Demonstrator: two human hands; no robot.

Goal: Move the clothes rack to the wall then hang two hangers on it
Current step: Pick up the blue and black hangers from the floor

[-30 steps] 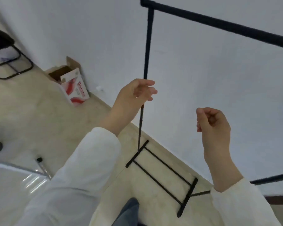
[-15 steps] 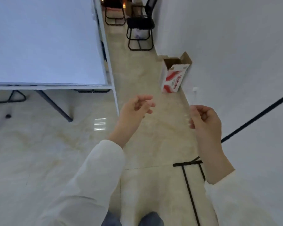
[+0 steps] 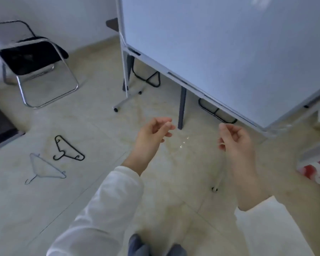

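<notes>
Left hand: fingers loosely curled, half open, nothing in them. Right hand: same, fingers bent inward, thumb up, empty. Both hang in mid-air over the floor, apart from each other, w/ white long sleeves behind the wrists.

Writing: only on the red-and-white carton at the right edge; red lettering on it is too blurred to read. No other labels legible.

Task things: two hangers lie flat on the floor, well left of the left hand. Black hanger is thin, matte, triangular, w/ small curled ends and a hook. Just beside it, nearer the camera, the pale grey hanger, thin wire, same triangular shape, hook pointing down-left. The two don't touch. Clothes rack not in view.

Floor is glossy beige marble-look tile w/ thin joints and a light glare between the hands. Whiteboard: smooth white panel, pale metal frame, on a wheeled stand, upper right. Folding chair, chrome tube frame, black padded seat, upper left by the white wall.
</notes>
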